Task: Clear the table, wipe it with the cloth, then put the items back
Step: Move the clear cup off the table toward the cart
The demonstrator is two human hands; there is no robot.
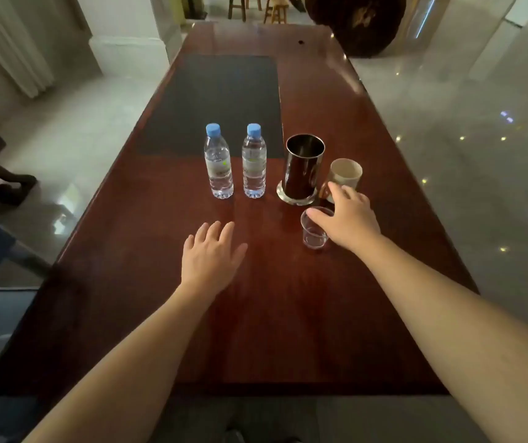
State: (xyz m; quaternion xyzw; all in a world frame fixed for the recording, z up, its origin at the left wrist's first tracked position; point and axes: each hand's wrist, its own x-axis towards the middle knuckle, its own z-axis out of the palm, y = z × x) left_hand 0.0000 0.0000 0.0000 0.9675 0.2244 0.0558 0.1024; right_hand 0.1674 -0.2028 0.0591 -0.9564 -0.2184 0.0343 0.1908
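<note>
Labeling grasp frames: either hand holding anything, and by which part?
Left hand is open, holding nothing. Right hand reaches over the clear plastic cup, fingertips at its rim; a closed grip cannot be told.

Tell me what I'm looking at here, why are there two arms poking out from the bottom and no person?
The person is there, you just can't see them. A camera sits on their head and looks forward and down, so the single picture shows only their own two arms reaching out. There is no robot, just bare hands.

They stand at a long, shiny brown table. On it are two water bottles with blue caps, a left bottle and a right bottle. Beside those is a tall dark metal cup on a round base, then a paper cup behind a small clear plastic cup.

The left hand is open above the table, holding nothing. The right hand reaches over the clear cup, fingers on its rim, but I can't tell if it really grips it.
</note>
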